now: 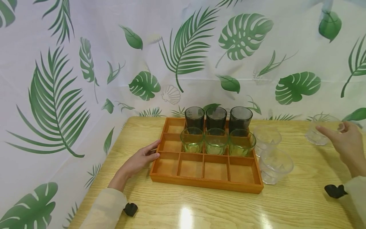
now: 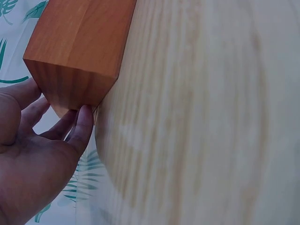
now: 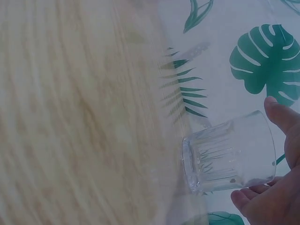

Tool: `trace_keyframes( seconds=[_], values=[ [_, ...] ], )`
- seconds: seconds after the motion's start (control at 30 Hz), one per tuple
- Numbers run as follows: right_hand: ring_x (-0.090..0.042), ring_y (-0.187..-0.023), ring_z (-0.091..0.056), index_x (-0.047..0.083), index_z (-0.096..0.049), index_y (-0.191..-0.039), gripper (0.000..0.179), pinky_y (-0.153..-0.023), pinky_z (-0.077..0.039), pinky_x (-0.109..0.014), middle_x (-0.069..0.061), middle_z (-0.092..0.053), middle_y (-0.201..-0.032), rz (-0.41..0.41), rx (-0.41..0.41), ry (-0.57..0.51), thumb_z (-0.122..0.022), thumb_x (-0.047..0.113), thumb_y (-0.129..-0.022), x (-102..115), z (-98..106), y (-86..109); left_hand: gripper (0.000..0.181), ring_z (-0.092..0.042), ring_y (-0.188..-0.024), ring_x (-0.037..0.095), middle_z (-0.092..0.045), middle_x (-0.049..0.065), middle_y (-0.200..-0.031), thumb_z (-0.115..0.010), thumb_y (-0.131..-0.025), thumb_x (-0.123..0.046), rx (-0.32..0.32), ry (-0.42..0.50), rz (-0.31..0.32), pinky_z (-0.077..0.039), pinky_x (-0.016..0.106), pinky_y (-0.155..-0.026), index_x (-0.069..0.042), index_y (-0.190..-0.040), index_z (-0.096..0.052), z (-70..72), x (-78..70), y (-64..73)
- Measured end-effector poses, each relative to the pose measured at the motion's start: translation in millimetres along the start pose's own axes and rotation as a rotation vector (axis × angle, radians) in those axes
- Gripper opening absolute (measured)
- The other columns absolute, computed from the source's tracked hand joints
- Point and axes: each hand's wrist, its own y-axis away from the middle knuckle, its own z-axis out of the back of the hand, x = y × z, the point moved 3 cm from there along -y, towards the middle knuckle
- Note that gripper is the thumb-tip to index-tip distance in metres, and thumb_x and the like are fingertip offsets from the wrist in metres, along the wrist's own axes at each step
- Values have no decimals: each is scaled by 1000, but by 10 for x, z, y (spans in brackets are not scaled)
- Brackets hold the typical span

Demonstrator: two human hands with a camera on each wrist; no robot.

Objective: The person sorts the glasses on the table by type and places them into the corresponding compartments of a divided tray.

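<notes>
My right hand (image 1: 347,143) holds a clear drinking glass (image 1: 320,130) near its rim, upright at the table's far right. In the right wrist view the clear glass (image 3: 229,152) sits between the thumb and the fingers of the right hand (image 3: 279,187). My left hand (image 1: 142,159) rests its fingertips on the left side of a wooden compartment tray (image 1: 206,183). Its fingers touch the tray's wall (image 2: 70,84) in the left wrist view. Three dark glasses (image 1: 216,116) stand in the tray's back row, with three green glasses (image 1: 216,144) in the middle row.
Two more clear glasses stand close to the tray's right side, one behind (image 1: 267,140) and one in front (image 1: 273,167). The front-row compartments hold no glasses. A leaf-print cloth (image 1: 200,63) hangs behind the wooden table (image 1: 160,203) and along its left.
</notes>
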Motion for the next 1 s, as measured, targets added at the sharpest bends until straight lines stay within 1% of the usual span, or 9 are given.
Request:
trace_keyframes(
  seconds=[0.3,0.53,0.8,0.83,0.87,0.9,0.93,0.97,1.0],
  values=[
    [-9,-35,-24,7,-20,-82,60,-35,-25,-35,11,-24,-55,26,20,-73,-75,26,-97,-77,-41,-72,68,-19,-155,38,-15,10,-172,-56,-109,-23,3,7,3,-25,54,-121,-14,-167,-22,-5,9,-4],
    [-8,-32,-23,4,-13,-76,69,-34,-23,-38,12,-23,-46,94,9,-126,-78,17,-94,-19,-84,-72,67,-21,-155,37,-15,10,-172,-56,-109,-22,3,5,1,-26,53,-121,-15,-167,-21,-7,-2,1],
    [-4,-38,-21,8,-7,-89,72,-38,-20,-38,4,-12,-60,52,14,-88,-77,24,-95,-88,-90,-93,68,-21,-154,38,-14,11,-172,-55,-109,-22,7,-1,-5,-27,54,-121,-14,-167,-21,-4,-10,10],
    [0,-44,-28,7,-14,-85,66,-42,-32,-32,3,-25,-59,33,19,-78,-76,27,-96,-100,-95,-87,68,-21,-154,38,-14,11,-172,-55,-109,-23,7,-4,-6,-27,54,-120,-14,-167,-21,-3,-10,10],
    [-1,-55,-45,7,-27,-85,54,-52,-44,-28,-4,-41,-66,6,25,-65,-74,30,-97,-113,-101,-78,68,-22,-154,38,-14,11,-172,-55,-109,-23,7,-5,-6,-27,54,-120,-14,-167,-21,-3,-10,11],
    [-6,-76,-59,7,-44,-98,39,-70,-53,-28,-16,-55,-84,-24,29,-56,-72,33,-98,-124,-106,-68,68,-22,-154,38,-14,11,-171,-55,-109,-23,6,-7,-7,-27,54,-120,-14,-167,-21,-2,-10,11],
    [-14,-101,-62,6,-49,-126,47,-91,-53,-33,-27,-58,-111,-57,34,-48,-71,36,-98,-133,-109,-55,68,-22,-154,38,-14,11,-171,-55,-109,-23,6,-8,-6,-27,54,-120,-14,-167,-21,-1,-10,11],
    [-23,-125,-54,5,-37,-151,70,-108,-46,-39,-31,-48,-139,-85,38,-42,-69,39,-99,-139,-114,-41,68,-22,-154,38,-14,11,-171,-55,-109,-23,5,-8,-6,-27,54,-120,-14,-167,-21,-1,-10,11],
    [-30,-142,-39,6,-16,-163,90,-119,-33,-47,-29,-30,-158,-111,40,-45,-68,40,-99,-139,-115,-23,68,-23,-154,38,-15,11,-171,-55,-109,-23,5,-8,-6,-27,54,-120,-14,-167,-21,0,-10,10]
  ],
)
